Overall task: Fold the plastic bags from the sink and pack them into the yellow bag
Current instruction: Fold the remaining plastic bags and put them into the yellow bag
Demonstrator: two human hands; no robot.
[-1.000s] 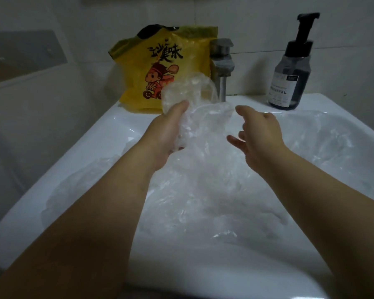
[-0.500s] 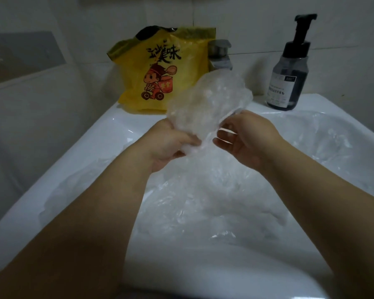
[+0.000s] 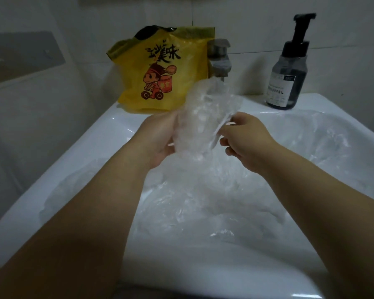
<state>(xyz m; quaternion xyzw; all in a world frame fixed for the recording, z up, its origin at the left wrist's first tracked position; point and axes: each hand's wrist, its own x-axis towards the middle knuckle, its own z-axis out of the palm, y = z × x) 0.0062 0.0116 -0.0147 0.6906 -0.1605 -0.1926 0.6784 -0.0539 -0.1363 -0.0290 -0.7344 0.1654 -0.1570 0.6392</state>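
Note:
A crumpled clear plastic bag [image 3: 205,117] is held upright above the sink between both hands. My left hand [image 3: 158,141] grips its left side and lower part. My right hand [image 3: 244,139] pinches its right edge with thumb and forefinger. Under them, several more clear plastic bags [image 3: 203,201] lie piled in the white sink [image 3: 108,134]. The yellow bag [image 3: 162,74], printed with a cartoon figure and black characters, stands at the sink's back left rim with its top open.
A metal faucet [image 3: 219,59] rises behind the held bag, right of the yellow bag. A dark pump bottle [image 3: 289,76] stands on the back right rim. Tiled wall runs behind and to the left.
My right hand came in from open and took hold of the bag's right edge. Both hands have since turned the bag more upright and narrower.

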